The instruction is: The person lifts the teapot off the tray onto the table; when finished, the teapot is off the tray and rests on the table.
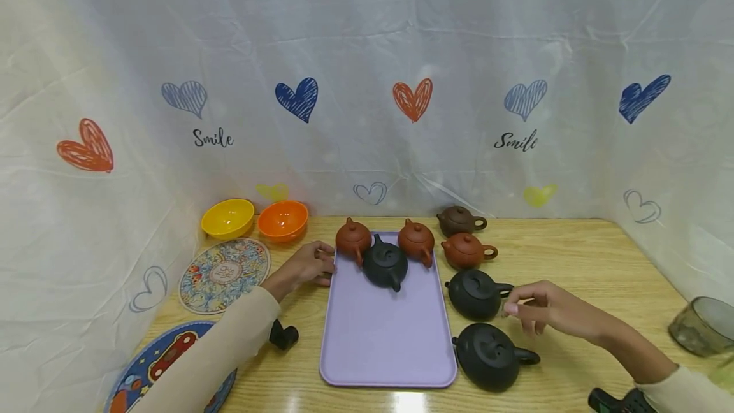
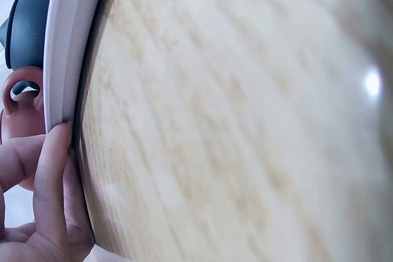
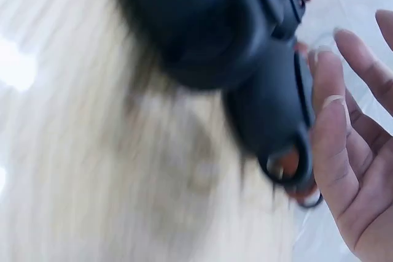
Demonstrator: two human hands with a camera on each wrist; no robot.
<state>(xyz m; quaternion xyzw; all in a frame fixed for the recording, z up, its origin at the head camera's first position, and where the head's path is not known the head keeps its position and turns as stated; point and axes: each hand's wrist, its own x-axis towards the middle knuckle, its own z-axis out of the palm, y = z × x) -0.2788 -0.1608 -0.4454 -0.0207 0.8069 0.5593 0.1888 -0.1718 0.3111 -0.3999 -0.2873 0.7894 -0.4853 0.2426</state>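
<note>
My left hand [image 1: 310,264] is at the left edge of a lilac tray [image 1: 384,343]. In the left wrist view its fingers [image 2: 50,188] pinch the tray's rim. At the tray's far end sit two red-brown clay teapots [image 1: 352,239] [image 1: 416,239] and a black teapot [image 1: 385,263]. Right of the tray stands a row: a dark brown teapot [image 1: 457,220], a red-brown teapot [image 1: 463,250] and two black teapots [image 1: 473,295] [image 1: 487,357]. My right hand [image 1: 541,308] hovers beside the handle of the farther black teapot, fingers loosely bent and holding nothing.
Yellow [image 1: 227,219] and orange [image 1: 283,220] bowls stand at the back left. A patterned round mat [image 1: 226,273] and a blue round mat [image 1: 157,340] lie on the left. A smoky glass cup [image 1: 696,327] stands far right. A white printed curtain [image 1: 367,164] encloses the wooden table.
</note>
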